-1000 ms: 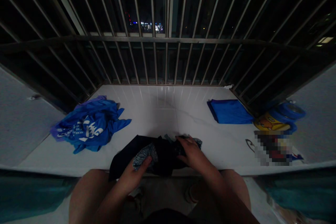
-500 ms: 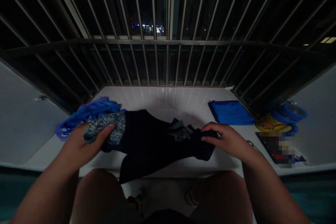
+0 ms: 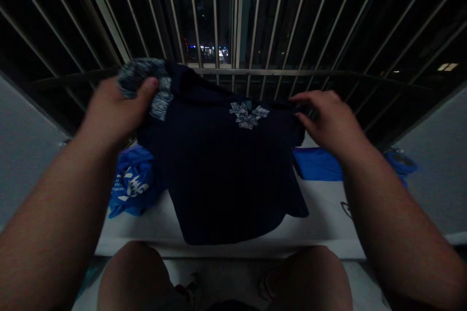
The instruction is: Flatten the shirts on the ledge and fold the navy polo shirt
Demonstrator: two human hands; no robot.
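Left hand [image 3: 116, 112]: clenched on the mottled grey patterned sleeve [image 3: 140, 77] of a dark navy shirt [image 3: 219, 170]. Right hand [image 3: 330, 121]: pinching the shirt's opposite top edge, the two grips holding the garment up and spread, hanging open in front of a white tiled ledge [image 3: 321, 218]. Beyond: crumpled blue shirt [image 3: 134, 184], folded blue cloth [image 3: 315, 164], blue tape roll [image 3: 400, 163], steel window bars [image 3: 284, 34].
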